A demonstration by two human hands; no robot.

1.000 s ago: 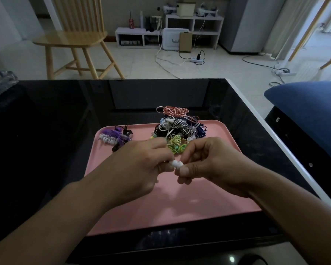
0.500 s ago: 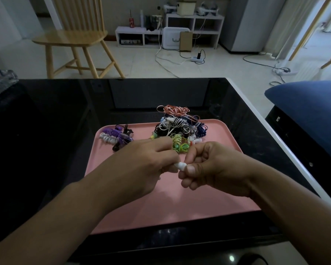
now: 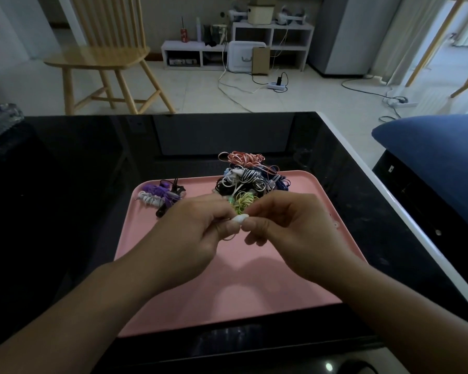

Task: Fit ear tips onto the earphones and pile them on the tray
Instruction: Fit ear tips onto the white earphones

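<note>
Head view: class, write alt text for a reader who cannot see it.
Both hands, left hand and right hand, pinch a small white earphone piece above a pink tray. Behind them the tray holds a pile of coiled earphones.

My two forearms [image 3: 92, 306] are bare to the frame edge, no sleeves showing. Left hand [image 3: 189, 233] and right hand [image 3: 292, 233]: short fingernails [image 3: 247, 225], unpainted as far as I can tell.

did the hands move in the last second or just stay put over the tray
Yes, slightly. Both hands, pinching the white earbud, rose a little toward the earphone pile, now covering more of its green coil, over the pink tray.
</note>
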